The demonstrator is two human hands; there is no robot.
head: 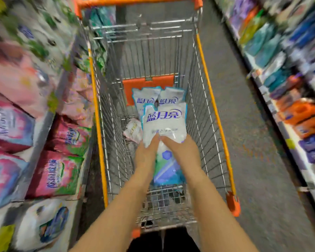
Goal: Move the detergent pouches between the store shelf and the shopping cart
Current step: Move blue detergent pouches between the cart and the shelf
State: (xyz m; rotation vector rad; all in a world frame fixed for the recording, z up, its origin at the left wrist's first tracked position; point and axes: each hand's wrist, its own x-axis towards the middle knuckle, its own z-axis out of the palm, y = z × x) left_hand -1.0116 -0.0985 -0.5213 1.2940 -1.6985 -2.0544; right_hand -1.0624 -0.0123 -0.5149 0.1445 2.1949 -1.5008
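Note:
A wire shopping cart [215,113] with orange trim fills the middle of the view. Inside it lie two white-and-blue detergent pouches [147,99] side by side at the far end. A third white pouch [165,122] with blue lettering lies on top of them, nearer to me. My left hand [145,155] and my right hand [182,151] both rest on its lower half, fingers pressed on the plastic from either side. A small pale packet [134,130] lies left of that pouch on the cart floor.
The store shelf [42,135] on the left holds pink, red and white detergent bags close against the cart's side. Another shelf [287,99] with blue, teal and orange packs runs along the right. A grey aisle floor [247,124] lies between cart and right shelf.

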